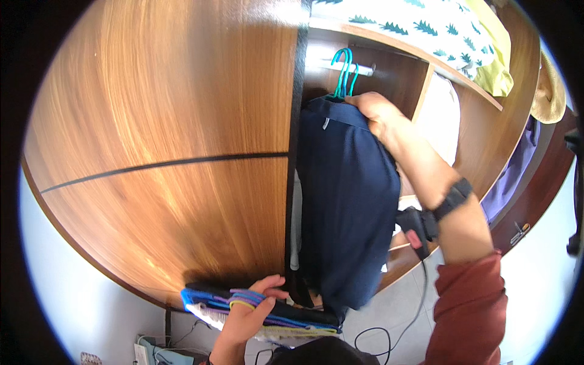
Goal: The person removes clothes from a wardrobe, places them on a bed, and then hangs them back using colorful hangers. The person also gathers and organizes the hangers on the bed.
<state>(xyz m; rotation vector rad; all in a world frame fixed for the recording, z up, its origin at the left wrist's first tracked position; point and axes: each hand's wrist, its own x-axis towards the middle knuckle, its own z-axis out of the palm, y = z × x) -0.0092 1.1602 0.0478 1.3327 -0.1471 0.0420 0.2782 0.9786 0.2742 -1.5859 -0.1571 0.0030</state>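
My right hand (372, 107) reaches into the wardrobe and grips the top of a navy garment (349, 182) with a waistband. Turquoise and blue hanger hooks (343, 75) rise above it, in front of a short white rail (358, 68); whether they rest on it I cannot tell. Low down, my left hand (255, 308) carries several plastic clothes hangers (296, 327) in blue, purple and yellow, their hooks looped around the hand. Dark and pale clothes hang on these hangers. The left fingertips are spread near the lower edge of the wooden door (182, 100).
A shelf (456, 77) above holds white bedding with green leaf prints (424, 27) and a yellow cloth (499, 64). Purple fabric (511, 173) hangs at the right. A black device on my right forearm (415, 230) trails a cable (424, 292) to the tiled floor.
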